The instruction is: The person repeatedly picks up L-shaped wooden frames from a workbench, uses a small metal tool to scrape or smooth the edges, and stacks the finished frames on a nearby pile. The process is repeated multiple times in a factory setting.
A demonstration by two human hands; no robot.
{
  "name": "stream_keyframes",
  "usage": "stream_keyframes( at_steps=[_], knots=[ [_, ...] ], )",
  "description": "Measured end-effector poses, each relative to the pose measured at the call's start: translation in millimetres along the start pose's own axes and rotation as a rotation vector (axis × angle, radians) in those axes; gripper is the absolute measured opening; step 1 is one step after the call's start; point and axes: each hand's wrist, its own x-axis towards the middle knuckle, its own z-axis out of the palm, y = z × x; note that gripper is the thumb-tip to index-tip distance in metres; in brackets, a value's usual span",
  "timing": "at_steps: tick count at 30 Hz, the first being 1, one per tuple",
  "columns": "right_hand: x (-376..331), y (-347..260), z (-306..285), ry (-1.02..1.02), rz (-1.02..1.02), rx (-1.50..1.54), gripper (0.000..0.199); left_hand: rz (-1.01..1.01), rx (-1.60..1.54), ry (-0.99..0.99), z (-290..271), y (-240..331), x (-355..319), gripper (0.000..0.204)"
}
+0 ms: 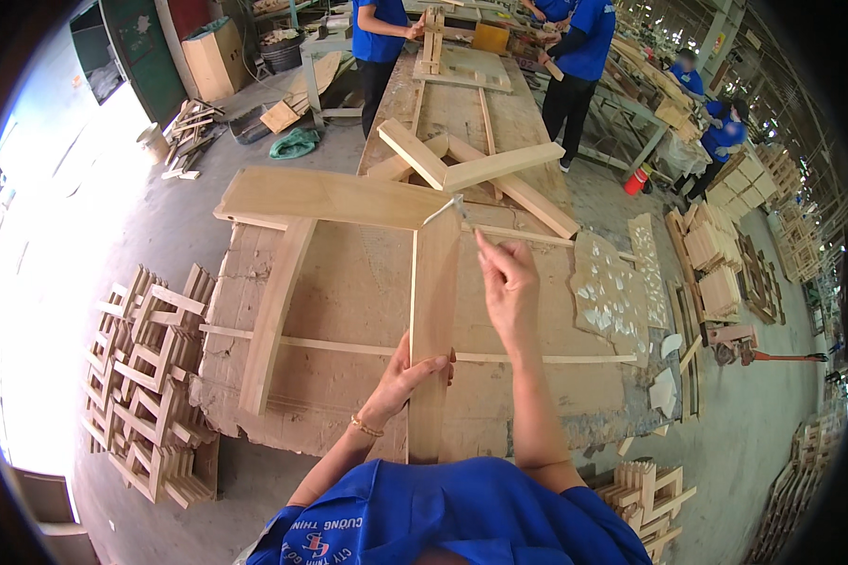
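My left hand [407, 381] is wrapped around the lower part of an upright-running wooden board [433, 292], close to my body. This board meets the right end of a wide crosswise board [320, 196] at a corner, where a whitish streak like glue [443, 209] shows on the joint. Another wooden piece [281, 315] runs down from the crosswise board on the left. My right hand [511, 282] is raised just right of the joint, apart from the boards. Its fingers are curled with thumb and forefinger together; whether something small is between them is hidden.
Joined wooden pieces [499, 168] lie across the far part of the worktable [349, 282]. A glue-spotted sheet [612, 287] lies at its right. Stacked wooden frames [146, 377] stand on the floor at left. Co-workers in blue shirts [584, 42] are at the far end.
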Motion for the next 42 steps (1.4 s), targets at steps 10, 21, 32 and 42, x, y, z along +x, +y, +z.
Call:
stream_keyframes(
  at_steps=[10,21,32,42],
  knots=[
    [-34,-3,14,-0.042,-0.049,-0.067,0.028,-0.005,0.075,0.023,-2,-5,0,0.055],
    [-72,39,-38,0.009,0.425,0.407,0.026,0.298,0.434,0.509,-41,30,18,0.06],
    [-123,77,-39,-0.018,0.755,0.523,0.031,0.212,1.499,0.62,-123,114,-75,0.077],
    [-30,-13,26,-0.149,0.141,0.518,0.024,0.23,-0.444,-0.046,-73,134,-115,0.091]
  ],
)
